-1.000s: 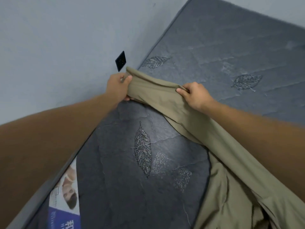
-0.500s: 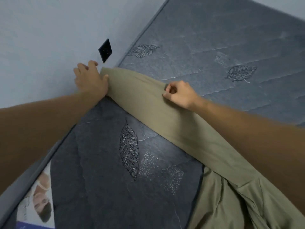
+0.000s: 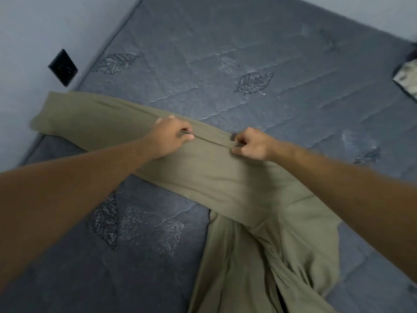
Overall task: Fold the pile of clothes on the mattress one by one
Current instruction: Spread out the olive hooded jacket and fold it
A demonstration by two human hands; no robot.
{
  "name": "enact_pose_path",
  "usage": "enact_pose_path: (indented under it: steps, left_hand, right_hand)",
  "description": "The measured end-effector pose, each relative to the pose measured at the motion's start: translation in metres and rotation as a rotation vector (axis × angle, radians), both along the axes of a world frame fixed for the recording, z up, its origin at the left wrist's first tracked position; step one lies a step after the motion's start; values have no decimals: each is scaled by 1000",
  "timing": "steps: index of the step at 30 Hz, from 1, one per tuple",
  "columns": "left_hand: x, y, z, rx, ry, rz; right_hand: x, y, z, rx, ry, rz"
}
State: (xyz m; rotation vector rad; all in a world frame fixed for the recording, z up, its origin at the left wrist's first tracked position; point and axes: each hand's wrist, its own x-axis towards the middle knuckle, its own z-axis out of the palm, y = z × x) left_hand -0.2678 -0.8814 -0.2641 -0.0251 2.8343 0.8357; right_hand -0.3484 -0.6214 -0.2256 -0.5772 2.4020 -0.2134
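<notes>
While the trousers [image 3: 203, 177] lay across the mattress [image 3: 248, 53], both hands pinched their seam. The left hand [image 3: 168, 137] and right hand [image 3: 251, 144] were near each other. No writing was legible.

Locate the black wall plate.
In the head view, the black wall plate sits upper left on the wall, just above the mattress edge and the far end of the olive garment.

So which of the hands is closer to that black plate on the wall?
Left. The left hand grips the olive garment nearer the black wall plate; the right hand grips it farther along, away from the wall.
</notes>
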Motion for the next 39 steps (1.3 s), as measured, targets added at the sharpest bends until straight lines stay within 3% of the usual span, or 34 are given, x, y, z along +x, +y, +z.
enact_pose_path:
  steps: [4,7,10,14,17,20,24,30,34,39]
  left_hand:
    - [-25,-1,7,17,74,97]
    - [-38,5,9,-201,102,174]
    - [-29,41,11,-373,217,198]
    - [-2,140,24,-163,342,-88]
    - [21,216,16,-83,262,-275]
    - [36,248,-6,-195,182,-307]
    - [29,241,-26,-317,217,-298]
    - [29,246,-28,-418,178,-249]
    - [70,267,-7,-324,64,-217]
    - [178,298,16,-226,75,-392]
  right_hand:
    - [-4,17,2,-139,148,-82]
    - [-2,16,-1,-189,227,-124]
    - [20,43,-3,-106,357,-90]
    - [58,109,3,-65,568,-51]
    - [81,147,1,-32,640,-62]
    - [92,171,-12,21,614,-3]
    - [83,179,-40,62,569,51]
    - [95,173,-50,21,594,-34]
    - [170,194,-33,-162,476,-107]
    - [290,222,-19,-216,335,-286]
